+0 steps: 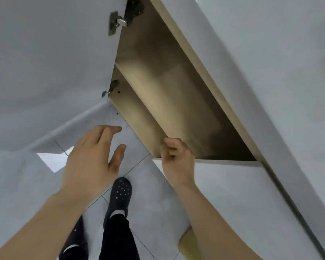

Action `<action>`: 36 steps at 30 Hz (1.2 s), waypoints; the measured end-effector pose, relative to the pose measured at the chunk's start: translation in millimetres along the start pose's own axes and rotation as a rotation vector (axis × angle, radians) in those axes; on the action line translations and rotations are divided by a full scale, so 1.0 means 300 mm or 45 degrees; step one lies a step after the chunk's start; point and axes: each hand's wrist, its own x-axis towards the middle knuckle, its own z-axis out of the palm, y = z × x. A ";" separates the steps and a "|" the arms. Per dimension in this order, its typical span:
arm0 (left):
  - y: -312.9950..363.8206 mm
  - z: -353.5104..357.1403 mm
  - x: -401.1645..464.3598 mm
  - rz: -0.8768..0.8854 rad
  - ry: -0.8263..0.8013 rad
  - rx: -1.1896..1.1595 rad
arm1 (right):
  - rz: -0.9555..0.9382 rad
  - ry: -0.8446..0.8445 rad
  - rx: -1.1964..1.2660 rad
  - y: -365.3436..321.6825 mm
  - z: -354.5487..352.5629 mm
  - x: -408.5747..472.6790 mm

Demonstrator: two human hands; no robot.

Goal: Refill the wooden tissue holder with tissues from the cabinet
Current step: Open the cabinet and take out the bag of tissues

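A white cabinet stands open, and its wooden inside (169, 59) shows a bare shelf (176, 102). I see no tissues and no wooden tissue holder. My right hand (176, 158) has its fingers curled over the corner edge of the right cabinet door (233, 186). My left hand (90, 156) hovers with spread fingers over the floor, just left of the cabinet's opening, and holds nothing.
The left cabinet door (51, 53) is swung wide, with two metal hinges (118, 23) on its inner edge. Below me are a pale tiled floor (150, 199) and my foot in a black clog (120, 192). White cabinet fronts (270, 53) fill the right side.
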 end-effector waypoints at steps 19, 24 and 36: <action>0.019 0.466 0.797 0.438 0.230 -0.028 | 0.072 0.737 0.088 -0.001 0.082 0.908; 0.050 0.502 0.937 0.527 0.251 0.031 | -0.018 0.587 -0.085 0.008 0.055 1.101; 0.052 0.499 0.961 0.438 0.135 -0.014 | -0.509 0.548 -0.588 0.039 0.067 1.094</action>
